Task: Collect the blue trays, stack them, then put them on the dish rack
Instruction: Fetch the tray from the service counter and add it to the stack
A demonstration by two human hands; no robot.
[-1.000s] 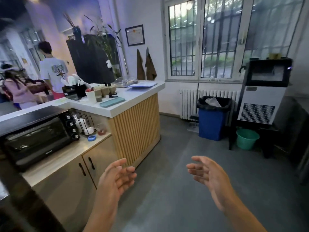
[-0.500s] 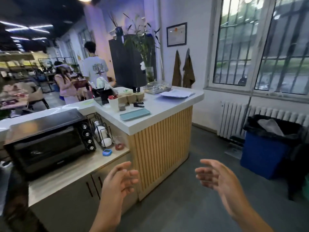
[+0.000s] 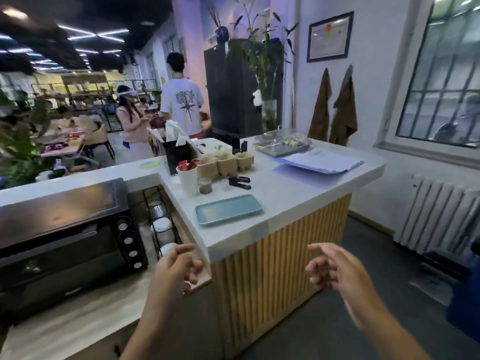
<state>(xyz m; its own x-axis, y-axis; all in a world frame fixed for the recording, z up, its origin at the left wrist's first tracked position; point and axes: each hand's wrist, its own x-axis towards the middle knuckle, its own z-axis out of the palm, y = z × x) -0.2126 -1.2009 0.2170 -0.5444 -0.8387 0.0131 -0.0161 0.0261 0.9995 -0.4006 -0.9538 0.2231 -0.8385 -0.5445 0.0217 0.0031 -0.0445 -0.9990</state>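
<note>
1. Hovering empty, the left hand [image 3: 176,268] has loosely curled fingers and grips nothing; it sits below the counter [image 3: 298,201] edge.
2. Right hand [image 3: 335,271]: fingers spread, unclenched, holding nothing, in front of the slatted panel [image 3: 272,268].
3. Tray [image 3: 228,209]: one pale blue, flat, rectangular piece with rounded corners and a low rim. It lies flat near the counter's front edge, apart from both hands.
4. A white cup [image 3: 188,178] and small jar [image 3: 205,185] stand behind the tray.
5. An oven [image 3: 65,237] sits left, on the lower worktop.
</note>
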